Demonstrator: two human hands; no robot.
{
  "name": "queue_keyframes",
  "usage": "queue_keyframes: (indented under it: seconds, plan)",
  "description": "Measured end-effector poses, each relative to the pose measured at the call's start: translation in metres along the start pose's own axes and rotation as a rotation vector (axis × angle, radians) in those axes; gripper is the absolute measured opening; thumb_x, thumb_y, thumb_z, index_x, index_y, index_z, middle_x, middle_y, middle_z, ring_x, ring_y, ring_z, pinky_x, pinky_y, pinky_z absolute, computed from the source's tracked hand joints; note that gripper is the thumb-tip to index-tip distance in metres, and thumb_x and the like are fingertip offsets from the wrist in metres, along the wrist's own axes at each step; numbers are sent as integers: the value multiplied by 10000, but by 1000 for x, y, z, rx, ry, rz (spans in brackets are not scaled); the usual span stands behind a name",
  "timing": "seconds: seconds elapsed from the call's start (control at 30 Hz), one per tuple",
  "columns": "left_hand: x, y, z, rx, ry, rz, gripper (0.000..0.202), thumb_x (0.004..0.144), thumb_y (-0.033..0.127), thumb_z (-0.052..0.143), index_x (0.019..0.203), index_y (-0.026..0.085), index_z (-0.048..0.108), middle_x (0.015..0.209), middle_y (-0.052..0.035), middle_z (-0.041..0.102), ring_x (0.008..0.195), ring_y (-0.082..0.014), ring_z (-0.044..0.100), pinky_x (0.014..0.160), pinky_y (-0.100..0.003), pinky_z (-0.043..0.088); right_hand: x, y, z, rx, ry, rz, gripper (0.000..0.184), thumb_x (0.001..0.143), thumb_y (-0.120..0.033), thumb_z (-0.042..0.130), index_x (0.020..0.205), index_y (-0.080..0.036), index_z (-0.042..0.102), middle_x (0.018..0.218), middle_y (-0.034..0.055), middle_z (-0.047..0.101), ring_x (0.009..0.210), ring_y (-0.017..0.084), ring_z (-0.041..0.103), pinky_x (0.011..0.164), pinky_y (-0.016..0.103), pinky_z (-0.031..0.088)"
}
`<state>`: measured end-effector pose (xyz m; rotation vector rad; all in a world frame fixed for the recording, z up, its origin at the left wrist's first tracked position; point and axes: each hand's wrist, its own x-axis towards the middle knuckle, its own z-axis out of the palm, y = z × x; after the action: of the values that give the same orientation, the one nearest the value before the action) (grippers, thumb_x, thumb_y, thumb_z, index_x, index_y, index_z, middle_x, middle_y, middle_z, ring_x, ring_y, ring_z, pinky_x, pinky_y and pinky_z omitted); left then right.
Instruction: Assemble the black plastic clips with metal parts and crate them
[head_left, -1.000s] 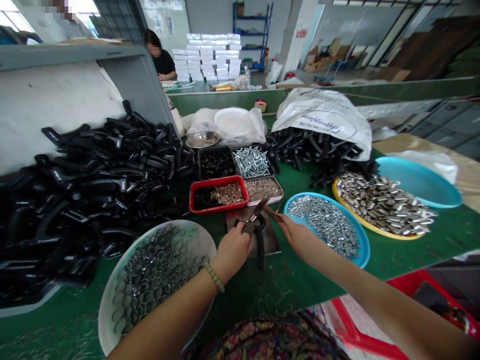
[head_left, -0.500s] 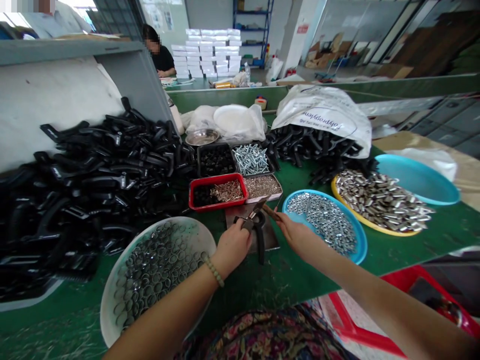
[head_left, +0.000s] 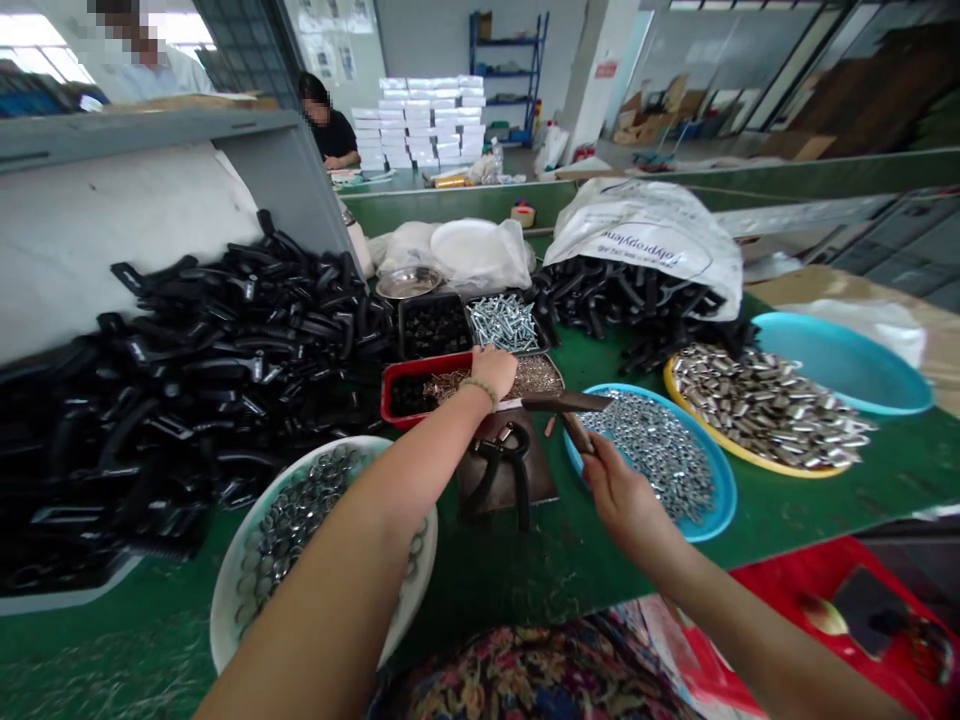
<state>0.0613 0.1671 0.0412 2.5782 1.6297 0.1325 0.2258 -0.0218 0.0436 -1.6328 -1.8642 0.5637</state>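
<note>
My left hand (head_left: 495,368) reaches forward over the small trays, at the edge between the red tray (head_left: 401,372) and the tray of tiny brownish parts (head_left: 538,374). Its fingers point down and are hidden behind the back of the hand. My right hand (head_left: 622,495) is closed round the wooden handle of a hammer (head_left: 568,403), whose dark head hangs over the near edge of the trays. Between my hands a black curved handle piece (head_left: 504,462) lies on a dark metal plate (head_left: 545,482), with neither hand touching it.
A big heap of black plastic handles (head_left: 210,340) fills the left. A white bowl of metal rings (head_left: 300,520) sits near. Right of the plate lie a blue dish of nuts (head_left: 660,450), a yellow dish of metal sleeves (head_left: 765,410), another blue dish (head_left: 840,360), and a white sack (head_left: 645,235).
My left hand has let go of the black handle piece and moved forward to the small trays. My right hand has drawn back toward me, hammer still in it.
</note>
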Motion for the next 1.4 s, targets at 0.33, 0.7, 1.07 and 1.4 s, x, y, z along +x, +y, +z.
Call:
queue_keyframes:
  seconds: [0.33,0.7,1.07,1.4]
  plan:
    - [12,10,14,23,13,33,201,848,304,534,859,157,670,1047,-101,608,1014,-269,506,857,-432,308,-11,29,10,211,20,140,385,948,-414,293,1217,-193,457,812,79,658,628,201,630,513,301,475]
    - [10,8,10,-100,54,-18,276,937,250,379,975,131,625,900,-115,669,880,-206,617,805,-319,420,-17,30,19,303,34,162,402,939,-431,317,1195,-171,487,754,62,619,609,182,593,522,287,467]
    - [-106,10,15,-659,146,-14,197,881,239,524,1028,187,645,979,-53,705,922,-175,650,870,-284,475,-29,35,20,300,44,151,442,928,-442,332,1213,-160,516,702,52,623,613,185,605,550,282,472]
    - [-141,20,44,-399,226,20,206,903,264,474,906,137,637,961,-67,607,852,-172,597,801,-302,488,-24,33,26,265,-17,157,437,936,-431,325,1221,-152,502,744,70,643,637,189,617,562,280,470]
